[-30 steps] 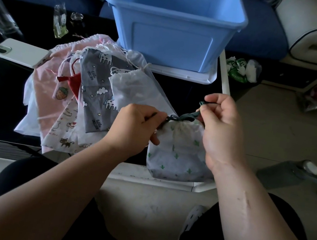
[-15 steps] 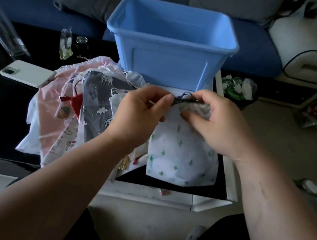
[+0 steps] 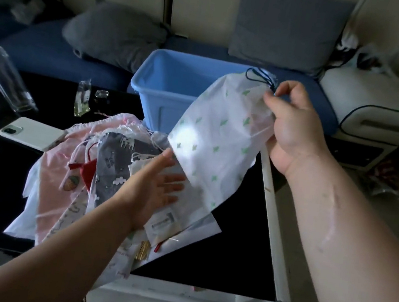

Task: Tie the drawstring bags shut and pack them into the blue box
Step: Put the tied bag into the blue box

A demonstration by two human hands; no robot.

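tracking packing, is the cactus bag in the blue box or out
Out. The right hand holds the cactus bag by its gathered neck, in the air before the blue box.

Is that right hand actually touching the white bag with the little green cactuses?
Touching. The head view shows the right hand pinching the cactus bag at its gathered neck.

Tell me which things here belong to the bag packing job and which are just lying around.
For the job: cactus-print bag, held by the right hand; blue box; pile of bags under the left hand.
Just lying about: white phone; clear glass vessel; small packet; grey cushion.
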